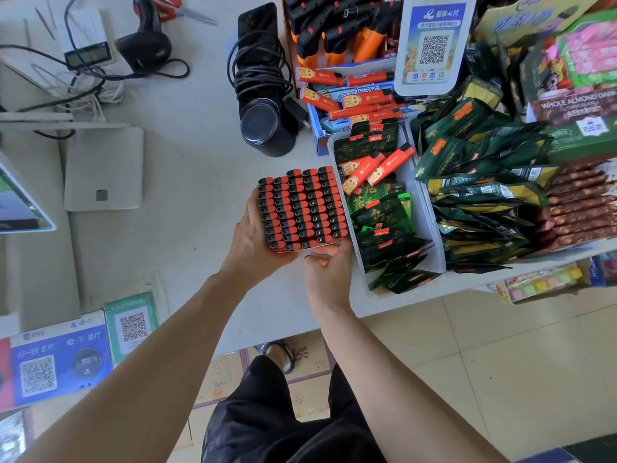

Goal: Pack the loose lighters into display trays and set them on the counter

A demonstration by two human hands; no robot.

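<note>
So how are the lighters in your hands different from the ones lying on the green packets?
The tray of lighters is a full block, standing on end in neat rows, so only the black-and-orange tops show. The three loose lighters lie flat and slanted on the green packets, showing red bodies with gold print. The left hand and right hand hold the tray; nothing holds the loose ones. Both have black tops.

- One full lighter tray (pixel 302 208), five columns
- Three loose lighters (pixel 374 170) on the tea packets
- Two bins (pixel 405 182)
- One scissors (pixel 187 10)
</note>
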